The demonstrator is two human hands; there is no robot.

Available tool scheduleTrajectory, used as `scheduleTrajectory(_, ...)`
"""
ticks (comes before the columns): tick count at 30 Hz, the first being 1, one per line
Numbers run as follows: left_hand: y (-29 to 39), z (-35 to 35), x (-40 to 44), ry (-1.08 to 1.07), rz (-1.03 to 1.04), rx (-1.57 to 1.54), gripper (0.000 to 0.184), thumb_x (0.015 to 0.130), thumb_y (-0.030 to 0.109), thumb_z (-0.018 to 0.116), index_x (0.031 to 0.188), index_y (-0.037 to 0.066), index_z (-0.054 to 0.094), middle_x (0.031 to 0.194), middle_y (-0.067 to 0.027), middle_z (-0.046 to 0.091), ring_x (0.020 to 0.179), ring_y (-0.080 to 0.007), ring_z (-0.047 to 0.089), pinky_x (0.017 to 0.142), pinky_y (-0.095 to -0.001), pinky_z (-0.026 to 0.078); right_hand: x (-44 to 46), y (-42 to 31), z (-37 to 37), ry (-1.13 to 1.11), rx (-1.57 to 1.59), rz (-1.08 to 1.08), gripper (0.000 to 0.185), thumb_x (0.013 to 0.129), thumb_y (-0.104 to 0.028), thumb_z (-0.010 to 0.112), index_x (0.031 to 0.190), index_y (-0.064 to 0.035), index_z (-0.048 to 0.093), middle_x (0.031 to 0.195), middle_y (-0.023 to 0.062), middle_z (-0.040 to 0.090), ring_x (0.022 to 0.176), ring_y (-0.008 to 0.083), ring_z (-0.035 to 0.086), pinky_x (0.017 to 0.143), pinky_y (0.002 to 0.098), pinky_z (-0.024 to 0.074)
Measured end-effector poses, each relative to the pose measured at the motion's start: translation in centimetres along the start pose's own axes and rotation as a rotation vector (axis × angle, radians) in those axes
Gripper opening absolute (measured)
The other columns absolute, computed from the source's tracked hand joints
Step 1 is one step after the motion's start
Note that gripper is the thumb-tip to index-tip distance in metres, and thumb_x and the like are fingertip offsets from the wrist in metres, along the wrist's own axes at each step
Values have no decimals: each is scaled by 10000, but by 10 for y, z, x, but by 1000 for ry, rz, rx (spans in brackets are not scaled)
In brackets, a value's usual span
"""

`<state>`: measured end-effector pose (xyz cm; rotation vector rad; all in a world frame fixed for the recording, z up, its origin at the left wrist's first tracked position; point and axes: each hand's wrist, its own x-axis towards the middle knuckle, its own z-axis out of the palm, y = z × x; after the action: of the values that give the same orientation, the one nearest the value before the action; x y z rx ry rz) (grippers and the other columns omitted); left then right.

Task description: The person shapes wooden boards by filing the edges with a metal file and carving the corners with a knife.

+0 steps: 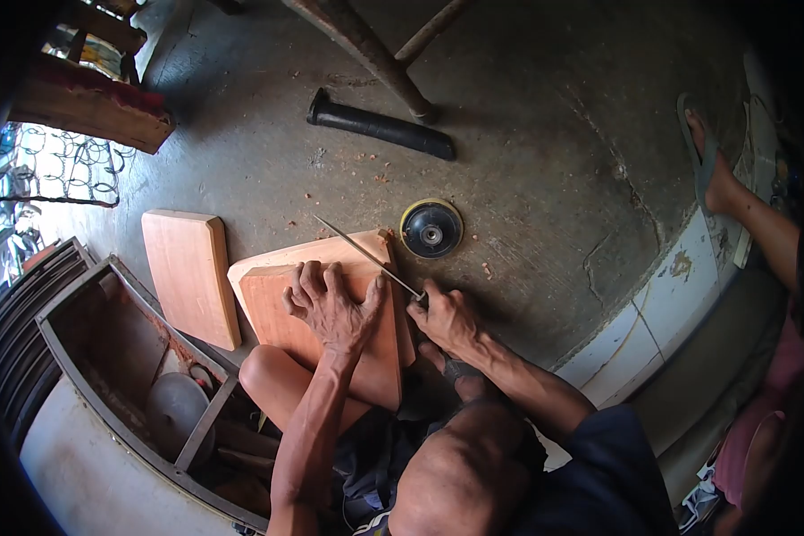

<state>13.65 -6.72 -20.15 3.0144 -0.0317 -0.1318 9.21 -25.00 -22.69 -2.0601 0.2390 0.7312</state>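
Observation:
My left hand (335, 308) is on a wooden board (272, 308) that rests over my bent leg. Its fingers are spread and bent at the board's far edge, with the thumb near the right corner, gripping it. My right hand (456, 323) is closed around the dark handle of a long thin metal file (357, 246). The file slants up and left across the corner of a second, paler board (308, 253) behind the first. Whether its blade touches the wood I cannot tell.
Another wooden board (188, 277) leans at the left beside a metal box frame (143, 313). A round sanding pad (431, 229), a black tube (380, 125) and wood chips lie on the concrete floor. A stool leg (366, 54) stands beyond. Another person's foot (710, 161) is at right.

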Motion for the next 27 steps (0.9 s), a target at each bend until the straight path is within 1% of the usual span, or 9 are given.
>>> scheduleTrajectory(2, -2, -1, -4, -21, 18, -1, 661, 767, 593, 740, 1147, 72, 593, 1320, -168, 456, 1379, -358, 320, 1118, -565, 166, 10, 2, 7, -22, -78, 25, 416, 902, -353, 683, 1100, -2, 580, 705, 292, 661, 685, 483, 683, 572, 549, 556)
scheduleTrajectory(5, 0, -1, -4, -3, 3, 12, 649, 779, 588, 730, 1153, 77, 587, 1320, -165, 459, 1376, -354, 324, 1118, -558, 171, 12, 0, 2, -24, 24, 16, 425, 902, -357, 689, 1109, -3, 581, 726, 300, 662, 697, 486, 684, 560, 544, 552)
scheduleTrajectory(10, 1, -1, -4, 6, 1, 34, 664, 773, 587, 735, 1166, 75, 578, 1318, -167, 465, 1382, -351, 324, 1117, -560, 169, -13, 12, -3, 81, 123, -118, 310, 886, -248, 680, 1016, 19, 591, 584, 240, 606, 598, 461, 657, 510, 526, 528)
scheduleTrajectory(15, 0, 1, -3, 15, -9, 3, 669, 764, 579, 743, 1166, 71, 578, 1315, -165, 469, 1372, -349, 334, 1107, -554, 179, -20, 26, 9, 103, 159, -135, 335, 880, -263, 706, 1014, 20, 588, 597, 238, 614, 605, 463, 659, 520, 529, 534)
scheduleTrajectory(21, 1, -1, -3, 12, 5, 27, 667, 766, 589, 734, 1155, 68, 587, 1304, -164, 477, 1359, -351, 351, 1102, -547, 187, -2, 19, 15, 119, -33, -81, 385, 884, -322, 703, 1041, 15, 604, 639, 245, 648, 640, 458, 679, 550, 534, 552)
scheduleTrajectory(23, 1, -1, -1, 25, 6, 25, 663, 768, 591, 729, 1153, 70, 588, 1301, -162, 477, 1362, -350, 344, 1101, -552, 185, -1, 18, 15, 37, 37, 2, 488, 865, -314, 736, 1157, 48, 591, 707, 288, 662, 706, 480, 685, 608, 524, 568)
scheduleTrajectory(24, 1, 1, 1, 24, 1, 27, 656, 771, 589, 727, 1151, 72, 589, 1298, -161, 477, 1363, -349, 341, 1100, -552, 186, 4, 19, 18, 49, 36, -3, 488, 865, -314, 736, 1157, 48, 591, 707, 288, 662, 706, 480, 685, 608, 524, 568)
scheduleTrajectory(26, 1, 2, -3, 19, 3, 34, 650, 774, 587, 725, 1149, 73, 590, 1295, -159, 478, 1364, -347, 337, 1099, -553, 188, 7, 20, 30, 119, -24, -35, 391, 881, -333, 705, 1041, 12, 613, 713, 289, 668, 681, 461, 692, 579, 530, 566)
scheduleTrajectory(27, 1, 4, -1, 24, 4, 29, 645, 778, 585, 722, 1155, 78, 591, 1290, -157, 478, 1364, -344, 335, 1099, -553, 186, 10, 18, 24, 131, -18, -42, 391, 881, -333, 705, 1041, 12, 613, 713, 289, 668, 681, 461, 692, 579, 530, 566)
